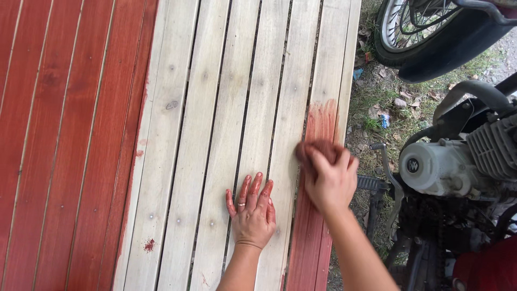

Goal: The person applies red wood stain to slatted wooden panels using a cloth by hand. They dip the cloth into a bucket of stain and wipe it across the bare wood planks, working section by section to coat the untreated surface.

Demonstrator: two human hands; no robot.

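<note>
1. The right hand (329,180) is clenched around a reddish-brown rag (315,150), pressing it onto a pale wooden slat near the right edge of the slatted wooden surface (215,108).
2. The rag sits bunched under the fingers of that hand; only its upper and left part shows, and it is soaked in the same red-brown colour as the stain.
3. The left hand (252,207) is released and lies flat, fingers spread, palm down on the bare slats just left of the right hand. Its fingers are smeared with red stain, and a ring shows on one finger.
4. The slat under the rag carries a fresh red stain streak (320,121) above the rag, and the same slat is fully coloured red-brown below the hand, down to the lower edge of the view.
5. The left part of the surface is already stained panel (64,145), deep red-brown across many slats; the middle slats between it and the hands are unpainted and pale.
6. A small red splotch (149,246) lies on a bare slat near the lower left of the pale area.
7. To the right of the surface, on grass and dirt, stands a motorcycle (458,161), its wheel (409,27) at the top and its engine beside the right hand's side.
</note>
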